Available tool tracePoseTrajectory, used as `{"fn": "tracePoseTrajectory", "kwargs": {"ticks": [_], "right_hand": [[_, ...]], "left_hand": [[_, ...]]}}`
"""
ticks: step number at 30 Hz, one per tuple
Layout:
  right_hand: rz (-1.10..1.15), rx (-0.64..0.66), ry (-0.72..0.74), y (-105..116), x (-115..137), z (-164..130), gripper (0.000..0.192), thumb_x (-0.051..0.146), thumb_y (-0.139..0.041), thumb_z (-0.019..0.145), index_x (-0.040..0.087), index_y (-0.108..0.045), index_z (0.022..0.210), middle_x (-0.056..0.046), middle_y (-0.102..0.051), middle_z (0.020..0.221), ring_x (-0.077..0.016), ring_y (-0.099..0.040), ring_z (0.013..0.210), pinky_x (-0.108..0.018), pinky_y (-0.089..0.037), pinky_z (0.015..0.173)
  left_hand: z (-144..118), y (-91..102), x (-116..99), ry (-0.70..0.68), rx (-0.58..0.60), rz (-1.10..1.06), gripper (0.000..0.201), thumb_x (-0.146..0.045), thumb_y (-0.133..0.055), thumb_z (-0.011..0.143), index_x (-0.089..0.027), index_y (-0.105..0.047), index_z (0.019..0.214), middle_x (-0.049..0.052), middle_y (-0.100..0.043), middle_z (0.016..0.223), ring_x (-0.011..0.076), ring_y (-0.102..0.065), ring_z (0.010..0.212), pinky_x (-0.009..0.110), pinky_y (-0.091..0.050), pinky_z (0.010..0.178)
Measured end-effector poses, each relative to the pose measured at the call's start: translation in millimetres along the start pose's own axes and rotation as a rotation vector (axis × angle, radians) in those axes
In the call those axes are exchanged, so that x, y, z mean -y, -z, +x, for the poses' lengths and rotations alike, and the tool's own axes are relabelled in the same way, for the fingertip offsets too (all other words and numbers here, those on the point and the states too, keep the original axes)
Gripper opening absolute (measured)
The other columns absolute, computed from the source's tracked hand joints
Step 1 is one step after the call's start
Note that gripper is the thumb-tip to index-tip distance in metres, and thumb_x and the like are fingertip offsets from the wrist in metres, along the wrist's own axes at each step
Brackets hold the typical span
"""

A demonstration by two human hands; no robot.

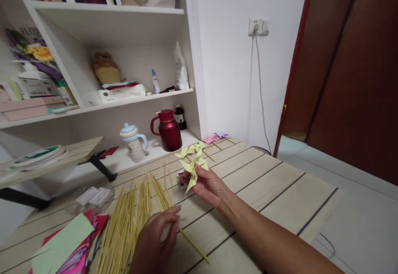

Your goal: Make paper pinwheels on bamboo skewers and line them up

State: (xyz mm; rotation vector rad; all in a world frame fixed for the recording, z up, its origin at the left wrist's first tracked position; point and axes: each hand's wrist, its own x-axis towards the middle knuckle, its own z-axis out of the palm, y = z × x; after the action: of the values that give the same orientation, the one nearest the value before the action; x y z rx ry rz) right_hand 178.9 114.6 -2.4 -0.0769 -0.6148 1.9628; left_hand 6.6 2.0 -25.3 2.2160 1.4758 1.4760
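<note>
My right hand (207,185) pinches a pale yellow paper pinwheel (193,167) between thumb and fingers, holding it up above the table. Nearer to me, my left hand (160,234) is curled with its fingertips around a thin yellowish wooden stick (195,245); the fingers partly hide the grip. A loose pile of such sticks (124,220) spreads beside and under that hand. Beyond the right hand lie more yellow pinwheels (196,146) on sticks, and further back a pink pinwheel (211,139) and a purple one (222,135).
Stacked coloured paper (62,245) lies at the left, near a clear plastic box (93,197). Along the back stand a blue-lidded cup (134,143) and a red jug (169,131). White shelving (124,15) rises behind; a small raised stand (83,147) is on the left.
</note>
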Motion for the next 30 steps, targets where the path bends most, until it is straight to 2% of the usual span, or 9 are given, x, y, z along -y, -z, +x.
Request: {"fn": "tracePoseTrajectory", "kwargs": {"ticks": [2,4,10,15,18,22,26,28,30], "right_hand": [[0.002,0.002,0.009,1.0,-0.1,0.6,0.029,0.023,-0.089,0.066,0.017,-0.067,0.085,0.001,-0.074,0.081,-0.0154,-0.067,0.075,-0.038,-0.053,0.086],[-0.003,0.008,0.018,2.1,-0.1,1.3,0.027,0.023,-0.088,0.068,0.018,-0.068,0.086,0.001,-0.074,0.081,-0.0151,-0.067,0.075,-0.037,-0.052,0.085],[-0.06,0.04,0.034,2.1,0.0,1.1,0.025,0.025,-0.087,0.069,0.017,-0.07,0.086,0.0,-0.074,0.085,-0.0154,-0.066,0.078,-0.036,-0.051,0.084],[-0.181,0.094,0.003,-4.3,-2.6,-2.4,0.037,0.031,-0.09,0.063,0.011,-0.072,0.088,-0.004,-0.07,0.079,-0.0158,-0.063,0.073,-0.03,-0.05,0.073],[-0.258,0.123,-0.009,-7.7,-5.2,-4.5,0.036,0.029,-0.092,0.058,0.01,-0.07,0.079,-0.002,-0.067,0.07,-0.0127,-0.058,0.064,-0.024,-0.043,0.062],[-0.436,0.114,0.065,-9.3,-7.0,-7.0,0.033,0.026,-0.092,0.056,0.012,-0.071,0.076,0.001,-0.062,0.069,-0.0106,-0.053,0.063,-0.021,-0.038,0.059],[-0.747,0.201,0.222,-13.9,-3.7,-11.2,0.024,0.025,-0.09,0.06,0.015,-0.071,0.07,-0.002,-0.064,0.081,-0.0147,-0.057,0.074,-0.025,-0.043,0.066],[-0.867,0.249,0.321,-18.5,-1.5,-14.4,0.018,0.022,-0.088,0.064,0.017,-0.071,0.069,-0.002,-0.066,0.081,-0.0162,-0.059,0.076,-0.027,-0.046,0.07],[-0.988,0.283,0.411,-23.4,0.0,-18.0,0.013,0.019,-0.084,0.068,0.018,-0.072,0.068,-0.002,-0.068,0.078,-0.0164,-0.062,0.076,-0.028,-0.047,0.07]], "left_hand": [[5.6,-2.9,6.3,0.188,-0.109,-0.075,0.002,-0.029,-0.063,0.086,-0.028,-0.062,0.086,0.0,-0.08,0.094,0.0167,-0.075,0.083,0.028,-0.059,0.075],[13.2,-5.1,11.7,0.305,-0.181,-0.167,0.011,-0.036,-0.058,0.089,-0.026,-0.055,0.088,0.003,-0.079,0.087,0.0176,-0.075,0.076,0.031,-0.06,0.072],[29.0,-9.4,16.7,0.437,-0.311,-0.384,0.027,-0.041,-0.065,0.082,-0.026,-0.044,0.082,-0.003,-0.069,0.064,0.0138,-0.063,0.054,0.027,-0.053,0.058],[31.2,-7.1,17.3,0.52,-0.329,-0.462,0.044,-0.046,-0.064,0.082,-0.022,-0.049,0.115,-0.002,-0.072,0.068,0.0164,-0.067,0.061,0.032,-0.054,0.072],[34.5,-4.3,13.2,0.619,-0.325,-0.515,0.051,-0.053,-0.071,0.071,-0.019,-0.063,0.108,0.003,-0.075,0.075,0.0199,-0.071,0.07,0.035,-0.052,0.083],[34.2,-8.8,5.7,0.677,-0.301,-0.565,0.043,-0.052,-0.078,0.06,-0.016,-0.074,0.084,0.002,-0.07,0.058,0.0202,-0.066,0.06,0.031,-0.052,0.068],[28.5,-14.2,7.6,0.701,-0.369,-0.611,0.047,-0.054,-0.076,0.065,-0.015,-0.075,0.091,-0.002,-0.062,0.048,0.0112,-0.051,0.045,0.024,-0.045,0.056],[26.7,-12.0,10.8,0.713,-0.398,-0.64,0.053,-0.058,-0.076,0.063,-0.014,-0.075,0.094,-0.002,-0.062,0.051,0.0079,-0.044,0.041,0.022,-0.04,0.05],[25.9,-7.7,12.4,0.714,-0.412,-0.669,0.058,-0.062,-0.076,0.062,-0.014,-0.076,0.095,-0.006,-0.053,0.045,0.0057,-0.038,0.039,0.02,-0.036,0.047]]}}
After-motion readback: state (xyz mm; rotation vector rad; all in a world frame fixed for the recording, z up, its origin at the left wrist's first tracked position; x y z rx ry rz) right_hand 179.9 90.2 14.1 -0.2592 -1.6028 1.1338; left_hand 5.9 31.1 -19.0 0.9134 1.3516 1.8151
